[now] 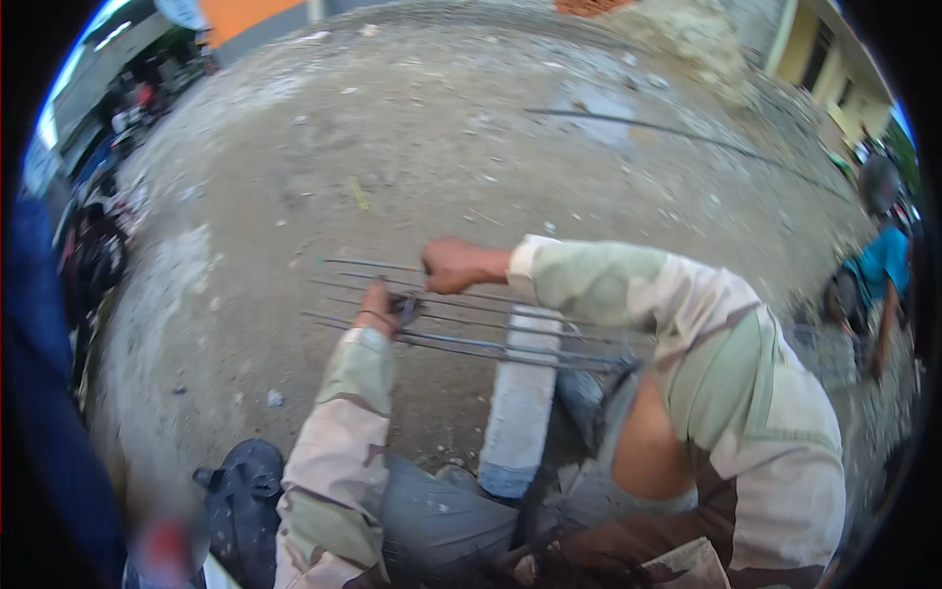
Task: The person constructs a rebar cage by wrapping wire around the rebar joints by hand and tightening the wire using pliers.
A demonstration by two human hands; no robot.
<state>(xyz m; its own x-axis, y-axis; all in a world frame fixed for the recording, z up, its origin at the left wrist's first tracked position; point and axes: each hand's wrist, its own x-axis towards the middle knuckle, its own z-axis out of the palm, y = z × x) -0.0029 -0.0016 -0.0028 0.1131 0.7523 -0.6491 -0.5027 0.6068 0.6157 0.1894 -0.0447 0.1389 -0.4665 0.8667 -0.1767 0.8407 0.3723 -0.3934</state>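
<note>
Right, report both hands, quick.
Left hand: at the metal rods, grip unclear.
Right hand: closed in a fist at the rods; contents hidden.

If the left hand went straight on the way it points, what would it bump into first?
Likely one of the far thin rods, just beyond the left hand, though blur leaves depth unclear.

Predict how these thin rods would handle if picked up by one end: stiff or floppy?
The rods are probably fairly stiff, since they run nearly straight past the pale block. They might flex or whip a little, being thin for their length. Their free ends, jutting past the left hand, could swing or snag.
</note>
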